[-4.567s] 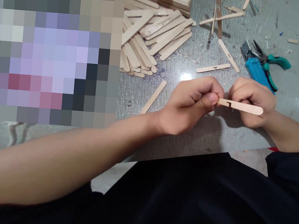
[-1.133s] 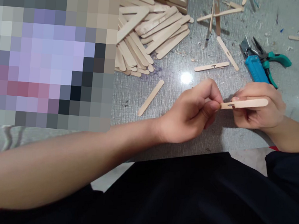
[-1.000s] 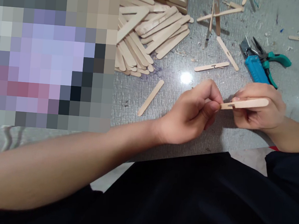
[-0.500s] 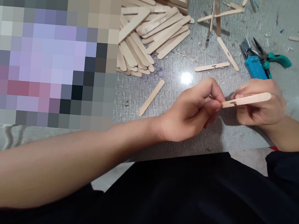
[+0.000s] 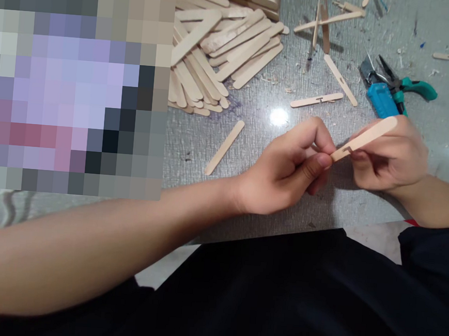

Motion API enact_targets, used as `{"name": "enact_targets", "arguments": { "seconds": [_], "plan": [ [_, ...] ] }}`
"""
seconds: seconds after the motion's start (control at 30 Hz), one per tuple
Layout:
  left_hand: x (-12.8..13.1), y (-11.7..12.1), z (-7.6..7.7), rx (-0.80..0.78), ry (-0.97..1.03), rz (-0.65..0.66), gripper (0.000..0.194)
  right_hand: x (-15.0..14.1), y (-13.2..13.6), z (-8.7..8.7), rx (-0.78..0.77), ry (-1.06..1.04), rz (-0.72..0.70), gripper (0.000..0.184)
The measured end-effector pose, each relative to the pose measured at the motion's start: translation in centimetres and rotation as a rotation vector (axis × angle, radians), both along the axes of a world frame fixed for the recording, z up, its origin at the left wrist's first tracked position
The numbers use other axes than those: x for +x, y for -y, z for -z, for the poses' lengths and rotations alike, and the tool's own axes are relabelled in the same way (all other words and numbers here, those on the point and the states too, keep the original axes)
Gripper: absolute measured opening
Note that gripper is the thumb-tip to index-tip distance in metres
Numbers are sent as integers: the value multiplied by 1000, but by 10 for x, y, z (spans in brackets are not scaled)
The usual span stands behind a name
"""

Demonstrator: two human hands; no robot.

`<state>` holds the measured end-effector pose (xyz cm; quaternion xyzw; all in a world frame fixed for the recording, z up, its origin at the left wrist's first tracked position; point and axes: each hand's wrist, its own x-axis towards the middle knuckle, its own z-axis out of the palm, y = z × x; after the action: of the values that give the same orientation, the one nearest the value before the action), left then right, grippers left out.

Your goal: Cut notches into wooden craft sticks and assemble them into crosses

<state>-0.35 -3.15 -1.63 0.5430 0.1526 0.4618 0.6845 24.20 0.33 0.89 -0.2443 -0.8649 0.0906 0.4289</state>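
Loose stick point(image 5: 225, 148) lay left of your hands on the tabletop point(image 5: 184, 185). Your left hand point(image 5: 296, 168) had its grip pinched on one end of the notched stick point(image 5: 375, 135), raised between both hands. Your right hand point(image 5: 392, 155) was curled behind the stick; whether its grip was clenched on it, you could not tell.

Craft workspace, with wooden sticks point(image 5: 256, 62), pliers point(image 5: 419, 88) and shavings point(image 5: 269, 80) on a table point(image 5: 188, 139)
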Motion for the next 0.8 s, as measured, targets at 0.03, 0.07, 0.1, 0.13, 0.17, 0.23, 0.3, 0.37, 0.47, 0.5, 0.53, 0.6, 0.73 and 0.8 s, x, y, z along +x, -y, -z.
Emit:
{"name": "enact_targets", "arguments": {
  "seconds": [0.03, 0.07, 0.1, 0.13, 0.17, 0.23, 0.3, 0.37, 0.47, 0.5, 0.53, 0.6, 0.73, 0.8],
  "plan": [
    [0, -1, 2, 6, -11, -16, 31, -2, -1, -1, 5, -5, 2, 9],
    [0, -1, 4, 17, -25, -40, 31, -5, -2, -3, 16, -2, 5, 6],
    [-1, -2, 5, 26, -41, -71, 31, -7, -3, -7, 23, 9, 16, 7],
    [-1, -2, 6, 32, -56, -104, 31, -9, -4, -10, 36, 13, 21, 7],
    [-1, -3, 7, 34, -67, -131, 32, -12, -5, -13, 40, 17, 23, 8],
    [0, -4, 7, 33, -67, -157, 32, -16, -7, -18, 18, 2, 11, 12],
    [0, -6, 7, 35, -56, -162, 31, -19, -9, -20, -18, -39, -49, 18],
    [0, -8, 6, 52, -61, -167, 30, -21, -10, -20, -56, -59, -92, 19],
    [-1, -10, 4, 80, -85, -189, 31, -18, -11, -18, -93, -27, -93, 19],
    [-2, -10, 3, 86, -95, -198, 32, -16, -11, -18, -98, -15, -91, 19],
    [-3, -11, 2, 89, -111, -208, 34, -14, -11, -17, -96, -3, -93, 19],
    [-4, -11, -1, 92, -149, -214, 35, -11, -11, -15, -89, 45, -73, 22],
    [-5, -9, -2, 85, -147, -214, 34, -12, -12, -6, 11, 11, -11, 21],
    [-4, -6, -1, 54, -126, -251, 33, -16, -13, -1, 63, -96, 29, 15]
  ]
}}
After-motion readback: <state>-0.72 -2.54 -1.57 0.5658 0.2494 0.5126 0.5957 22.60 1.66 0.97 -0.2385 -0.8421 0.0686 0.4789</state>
